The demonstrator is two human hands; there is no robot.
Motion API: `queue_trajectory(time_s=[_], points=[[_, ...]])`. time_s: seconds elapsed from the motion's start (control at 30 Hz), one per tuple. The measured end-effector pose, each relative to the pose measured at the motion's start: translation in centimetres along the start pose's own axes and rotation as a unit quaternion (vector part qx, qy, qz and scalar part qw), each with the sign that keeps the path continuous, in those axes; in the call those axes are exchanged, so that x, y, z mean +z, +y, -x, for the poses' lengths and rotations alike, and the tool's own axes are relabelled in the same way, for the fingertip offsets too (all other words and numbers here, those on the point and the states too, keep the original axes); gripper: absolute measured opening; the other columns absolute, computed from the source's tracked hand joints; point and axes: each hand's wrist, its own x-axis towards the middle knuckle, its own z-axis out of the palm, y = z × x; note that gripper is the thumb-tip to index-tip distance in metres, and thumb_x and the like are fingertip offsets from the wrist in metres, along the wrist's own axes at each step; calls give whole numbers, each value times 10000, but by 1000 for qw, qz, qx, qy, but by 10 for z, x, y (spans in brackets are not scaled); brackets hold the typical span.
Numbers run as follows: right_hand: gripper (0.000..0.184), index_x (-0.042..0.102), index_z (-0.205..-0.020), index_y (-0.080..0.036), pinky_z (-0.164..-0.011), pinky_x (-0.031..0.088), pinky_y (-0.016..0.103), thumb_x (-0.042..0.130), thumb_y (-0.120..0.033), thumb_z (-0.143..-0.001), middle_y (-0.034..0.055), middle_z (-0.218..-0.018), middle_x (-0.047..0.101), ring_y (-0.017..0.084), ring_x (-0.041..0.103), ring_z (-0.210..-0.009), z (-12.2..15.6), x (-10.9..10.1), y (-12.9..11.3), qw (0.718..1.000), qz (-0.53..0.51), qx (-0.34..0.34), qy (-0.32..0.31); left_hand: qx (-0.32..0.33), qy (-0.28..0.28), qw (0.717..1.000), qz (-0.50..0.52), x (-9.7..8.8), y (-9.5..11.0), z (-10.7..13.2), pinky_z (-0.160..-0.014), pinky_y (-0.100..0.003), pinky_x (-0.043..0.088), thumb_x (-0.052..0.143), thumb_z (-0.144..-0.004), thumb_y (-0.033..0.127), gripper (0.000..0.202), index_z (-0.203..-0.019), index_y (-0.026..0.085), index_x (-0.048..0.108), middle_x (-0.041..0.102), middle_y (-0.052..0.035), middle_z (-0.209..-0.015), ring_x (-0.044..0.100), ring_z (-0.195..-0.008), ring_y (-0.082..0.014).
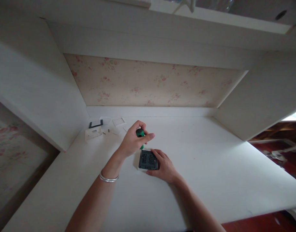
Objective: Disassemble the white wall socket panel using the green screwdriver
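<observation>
My left hand [135, 138] is closed around a screwdriver [140, 132] with a green and black handle. The screwdriver stands roughly upright, its tip end down at the far left corner of a small square device [148, 160]. Dark grey with raised markings on top, the device has a white lower edge and lies on the white desk. My right hand [163, 166] grips it from the right side, fingers at the far edge and thumb at the near edge. Whether the tip sits in a screw is too small to tell.
At the desk's back left lie a white box-like housing [93, 133], a dark frame [96, 123], a thin white frame [118, 121] and a few small screw-like pieces [108, 130]. White side panels flank the desk [198, 161], and a shelf [150, 42] overhangs its back.
</observation>
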Motion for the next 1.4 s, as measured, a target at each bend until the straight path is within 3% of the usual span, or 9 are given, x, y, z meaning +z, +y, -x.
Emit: queue_trajectory(time_s=[0.17, 0.3, 0.4, 0.53, 0.67, 0.83, 1.1, 1.23, 1.4], points=[[937, 379, -1402, -253, -1023, 369, 409, 757, -542, -596, 90, -1334, 470, 269, 459, -1202, 0, 1, 2, 1000, 1, 2, 1, 13, -56, 997, 59, -3, -3, 1, -595, -205, 429, 632, -803, 324, 211, -967, 216, 554, 531, 9, -842, 504, -675, -95], [937, 377, -1403, -260, -1025, 365, 412, 756, -548, -597, 88, -1329, 475, 270, 459, -1203, 0, 0, 1, 1000, -3, 2, 3, -2, -117, 988, 100, -6, -1, 1, -737, -250, 451, 525, -835, 278, 256, -1070, 221, 612, 563, -50, -1035, 531, -879, -152], [944, 369, -1408, -263, -1025, 366, 415, 756, -551, -597, 90, -1329, 474, 272, 459, -1205, 0, -1, 0, 1000, -5, 2, 1, 0, -112, 993, 37, -8, 4, 2, -707, -249, 450, 569, -843, 272, 237, -1067, 208, 614, 576, -64, -1024, 533, -885, -161], [932, 382, -1398, -255, -1023, 368, 413, 764, -529, -594, 90, -1333, 470, 270, 458, -1206, 0, -1, 0, 1000, -2, 1, 3, 24, -106, 994, -20, -9, 9, 2, -619, -230, 443, 742, -722, 283, 227, -870, 173, 609, 554, -17, -822, 534, -723, -123], [929, 390, -1393, -259, -1013, 374, 420, 773, -511, -585, 90, -1323, 479, 272, 473, -1188, 0, 1, 1, 1000, -1, 6, 1, 21, -67, 997, -24, -5, 7, 2, -625, -221, 451, 789, -665, 278, 348, -738, 176, 464, 519, 30, -731, 569, -704, -114], [948, 376, -1404, -251, -1011, 371, 432, 768, -522, -585, 100, -1324, 477, 280, 474, -1186, -1, 2, 2, 1000, -4, 6, 3, 10, -34, 999, 4, 0, 4, 2, -546, -186, 412, 744, -722, 308, 382, -785, 201, 382, 540, 43, -752, 521, -598, -72], [942, 373, -1406, -258, -1017, 369, 428, 760, -529, -591, 96, -1331, 472, 280, 464, -1197, 0, 2, 3, 1000, -3, 4, 2, 7, -71, 996, 56, -1, 1, 1, -612, -208, 410, 610, -833, 342, 175, -914, 198, 550, 512, 7, -779, 485, -693, -108], [941, 383, -1401, -258, -1020, 365, 434, 761, -537, -586, 100, -1331, 472, 287, 465, -1197, 0, 1, 3, 1000, -3, 8, 0, -15, -105, 982, 154, -4, -6, 0, -718, -251, 449, 500, -870, 355, 273, -1075, 199, 592, 544, -40, -921, 530, -815, -145], [934, 388, -1395, -251, -1016, 372, 415, 753, -559, -593, 93, -1322, 480, 275, 466, -1194, 0, 0, 2, 1000, 0, -2, 4, -10, -91, 990, 110, -4, -3, 0, -702, -253, 463, 554, -883, 327, 208, -1040, 193, 585, 616, -47, -898, 592, -853, -158]])
